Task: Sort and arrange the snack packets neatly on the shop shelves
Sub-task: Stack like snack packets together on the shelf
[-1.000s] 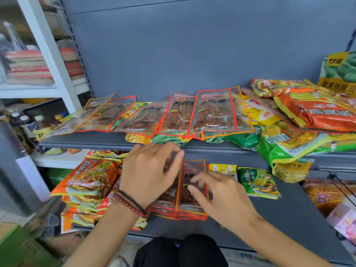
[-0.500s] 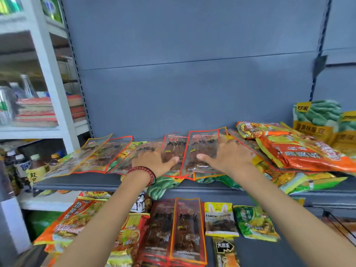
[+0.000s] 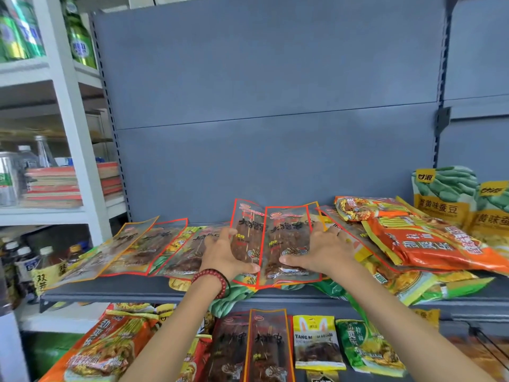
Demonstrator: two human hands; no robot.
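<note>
The two clear, red-edged packets of brown skewer snacks (image 3: 285, 241), flat half a second ago, now tilt up off the upper grey metal shelf (image 3: 110, 292). The left hand (image 3: 223, 252) grips their left edge and the right hand (image 3: 322, 249) their right, probably squaring them into one stack.

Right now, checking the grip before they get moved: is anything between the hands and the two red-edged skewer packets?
Nothing visible. The left hand and right hand hold the red-edged skewer packets by their side edges, thumbs on the fronts; a green packet lies underneath.
</note>
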